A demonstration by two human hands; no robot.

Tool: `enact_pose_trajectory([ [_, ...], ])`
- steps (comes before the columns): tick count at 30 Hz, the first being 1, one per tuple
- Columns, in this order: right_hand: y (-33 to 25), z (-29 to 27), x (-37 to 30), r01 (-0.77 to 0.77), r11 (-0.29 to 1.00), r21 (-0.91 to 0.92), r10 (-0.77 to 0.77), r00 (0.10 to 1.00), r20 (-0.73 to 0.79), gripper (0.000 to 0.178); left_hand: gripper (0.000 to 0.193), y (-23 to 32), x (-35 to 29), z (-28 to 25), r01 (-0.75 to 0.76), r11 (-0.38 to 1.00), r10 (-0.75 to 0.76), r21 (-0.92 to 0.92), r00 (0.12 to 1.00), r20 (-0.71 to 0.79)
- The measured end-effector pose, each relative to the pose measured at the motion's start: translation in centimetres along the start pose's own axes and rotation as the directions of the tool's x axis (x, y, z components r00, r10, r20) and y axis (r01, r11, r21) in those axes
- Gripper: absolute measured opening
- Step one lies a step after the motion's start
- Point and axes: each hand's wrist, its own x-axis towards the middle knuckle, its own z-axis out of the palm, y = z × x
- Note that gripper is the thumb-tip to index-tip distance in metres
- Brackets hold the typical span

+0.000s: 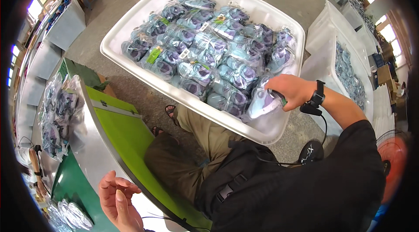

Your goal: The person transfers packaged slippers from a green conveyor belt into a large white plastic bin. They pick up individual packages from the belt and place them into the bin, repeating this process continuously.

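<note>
A bagged pair of shoes point(264, 103) is being gripped by the closed fingers of the right hand point(293, 91) at the near right corner of the white bin point(131, 22), arm outstretched. The left hand point(117, 199) is being held empty, fingers loosely curled, over the green surface point(74, 184).

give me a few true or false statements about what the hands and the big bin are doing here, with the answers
1. The right hand grips a clear bag of shoes at the edge of the large white bin. True.
2. The left hand holds a bagged pair too. False: it is open and empty, palm up, near the green table.
3. The white bin is nearly empty. False: it is full of bagged light blue and purple shoes.
4. A dark band sits on the right wrist. True.
5. More bagged shoes lie piled on the table to the person's left. True.
</note>
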Motion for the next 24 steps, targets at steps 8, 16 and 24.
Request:
enact_pose_trajectory([
  [8,1.5,3.0,1.6,-0.133,0.803,0.581,0.214,0.974,-0.072,0.079,0.036,-0.9,0.1,-0.5,0.048,0.999,-0.048,-0.020,0.999,0.003],
  [16,2.6,3.1,2.2,0.118,0.993,-0.026,-0.117,0.993,0.030,0.069,0.041,-0.9,0.5,1.1,0.084,0.990,-0.067,0.110,0.987,-0.148],
  [24,0.9,6.7,3.9,0.262,0.931,-0.255,-0.242,0.964,0.110,0.055,0.040,-1.9,1.0,1.1,0.060,0.996,-0.050,0.073,0.990,-0.131],
])
